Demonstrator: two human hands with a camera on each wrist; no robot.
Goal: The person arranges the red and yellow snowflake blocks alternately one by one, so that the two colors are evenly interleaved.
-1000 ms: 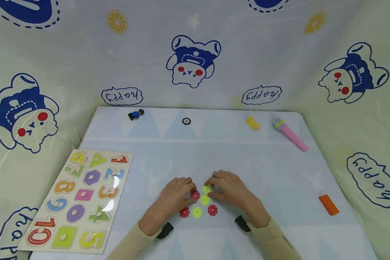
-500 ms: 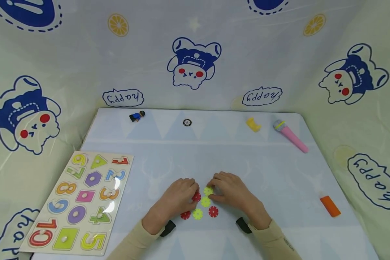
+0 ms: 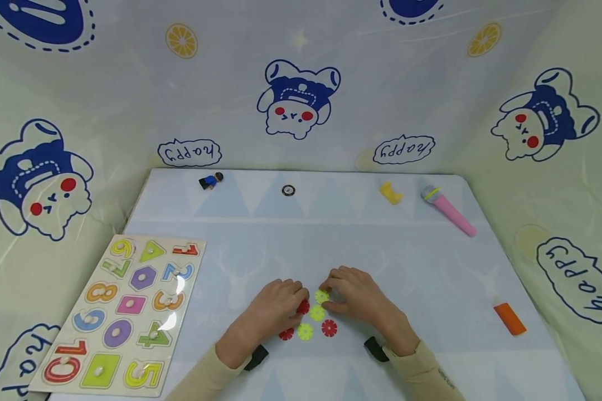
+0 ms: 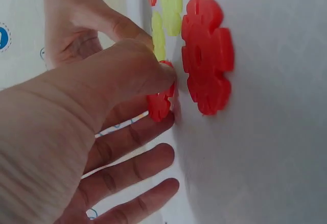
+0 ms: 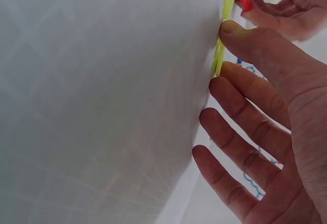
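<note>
In the head view both hands work at a small cluster of red and yellow-green flower-shaped plastic discs on the table. My left hand [image 3: 271, 309] pinches a red flower-shaped disc [image 4: 160, 105] between thumb and index finger, the other fingers spread. My right hand [image 3: 356, 295] holds the far yellow-green disc [image 3: 322, 296] by its edge with thumb and index finger. Between them lies another yellow-green disc [image 3: 317, 313]. Closer to the person are a third yellow-green disc [image 3: 305, 332], a red disc [image 3: 329, 328] on its right, and a red disc [image 3: 286, 334] partly under the left hand.
A number-and-shape puzzle board [image 3: 122, 317] lies at the left. Along the far edge are a small toy figure [image 3: 211, 180], a black round token [image 3: 288, 190], a yellow piece [image 3: 391, 193] and a pink toy microphone [image 3: 448, 210]. An orange block [image 3: 509, 319] sits at the right.
The left hand has shifted slightly right, bringing its red disc a little closer to the yellow-green ones. My right hand stays almost still on its disc.
</note>
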